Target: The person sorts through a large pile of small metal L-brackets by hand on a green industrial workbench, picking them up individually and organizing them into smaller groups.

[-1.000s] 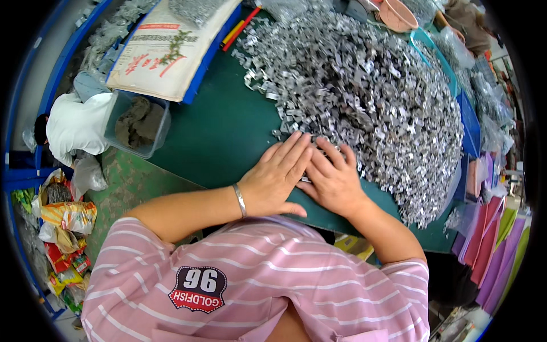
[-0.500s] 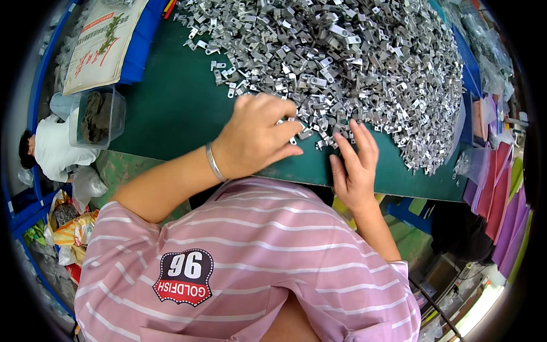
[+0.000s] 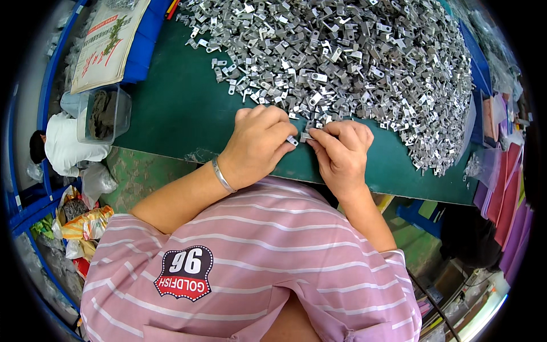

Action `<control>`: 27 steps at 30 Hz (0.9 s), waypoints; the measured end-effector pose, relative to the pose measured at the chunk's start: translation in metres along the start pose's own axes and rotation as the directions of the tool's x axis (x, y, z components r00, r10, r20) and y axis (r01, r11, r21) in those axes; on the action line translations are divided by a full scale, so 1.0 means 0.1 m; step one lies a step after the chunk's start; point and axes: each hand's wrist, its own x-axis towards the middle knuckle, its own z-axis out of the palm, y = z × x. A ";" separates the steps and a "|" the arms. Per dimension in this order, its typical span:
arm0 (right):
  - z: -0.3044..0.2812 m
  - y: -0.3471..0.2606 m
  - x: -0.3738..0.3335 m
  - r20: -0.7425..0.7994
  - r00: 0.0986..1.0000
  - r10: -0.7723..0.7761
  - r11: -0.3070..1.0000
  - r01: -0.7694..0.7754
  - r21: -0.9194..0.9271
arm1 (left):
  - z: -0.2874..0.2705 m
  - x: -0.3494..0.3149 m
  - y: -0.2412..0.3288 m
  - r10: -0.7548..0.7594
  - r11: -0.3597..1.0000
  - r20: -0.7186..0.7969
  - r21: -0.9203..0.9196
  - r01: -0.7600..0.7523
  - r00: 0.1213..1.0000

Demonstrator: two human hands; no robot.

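Head view: your left hand has its thumb and fingertips drawn together on a small bracket, a silvery metal piece with its end poking out toward your right. Your right hand faces it across a narrow gap, thumb and forefinger closed on a second bracket; whether that one is lifted or rests on the green table, I cannot tell. Both brackets are at the near edge of a wide pile of similar pieces, spreading away from you. A metal bangle circles your left wrist. Farther left, a clear plastic tub holds a dark lump, near a blue bin
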 end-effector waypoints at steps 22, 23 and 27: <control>-0.15 -0.01 -0.12 -0.028 0.976 0.218 0.966 -0.212 0.149 | -0.19 0.03 0.01 -0.478 -0.035 0.388 -0.905 0.424 0.788; -0.20 -0.04 -0.11 -0.013 0.957 0.291 0.931 -0.280 0.235 | -0.20 0.02 0.01 -0.473 -0.063 0.419 -0.894 0.445 0.775; -0.27 -0.07 -0.10 -0.014 0.959 0.282 0.880 -0.253 0.401 | -0.19 0.03 0.05 -0.434 0.022 0.526 -0.805 0.593 0.731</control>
